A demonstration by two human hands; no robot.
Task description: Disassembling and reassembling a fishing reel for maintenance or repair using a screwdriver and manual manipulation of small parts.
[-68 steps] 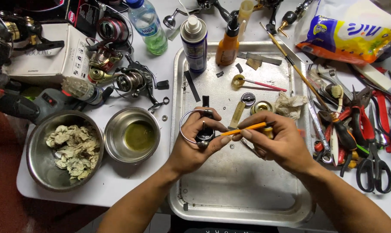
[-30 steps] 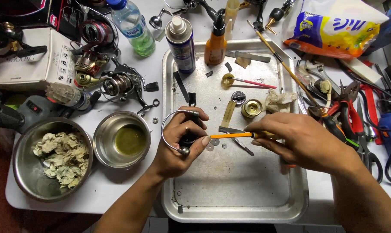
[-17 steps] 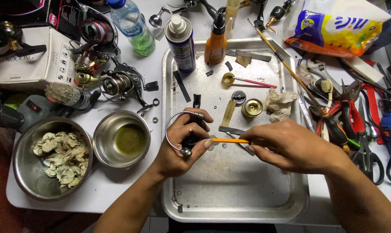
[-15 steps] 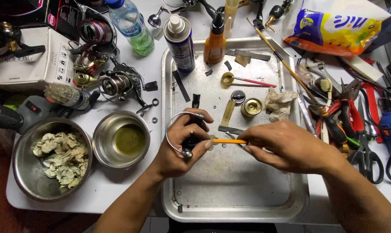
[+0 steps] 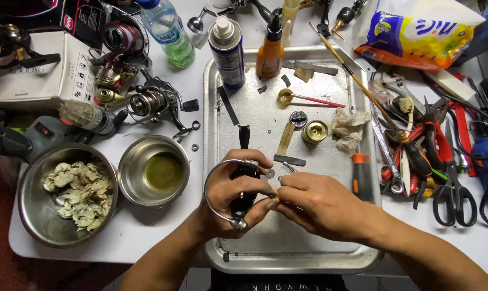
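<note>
The right hand point(image 5: 322, 207) covers nearly all of its orange tool, fingers pinched shut on it, the tip meeting the black reel rotor point(image 5: 243, 186) — clamped in the left hand point(image 5: 230, 196) over the near metal tray point(image 5: 308, 257). Left stands an oily steel bowl point(image 5: 153, 171); right, a heap of pliers point(image 5: 424, 143) and scissors point(image 5: 453, 191).

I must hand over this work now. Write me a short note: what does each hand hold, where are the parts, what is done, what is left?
Left hand grips the black reel part with its wire loop above the metal tray.
Right hand pinches something small against that part; it is mostly hidden.
Done: the reel is apart, and a brass piece and a washer lie on the tray.
Left: the loose pieces are not yet refitted.
</note>
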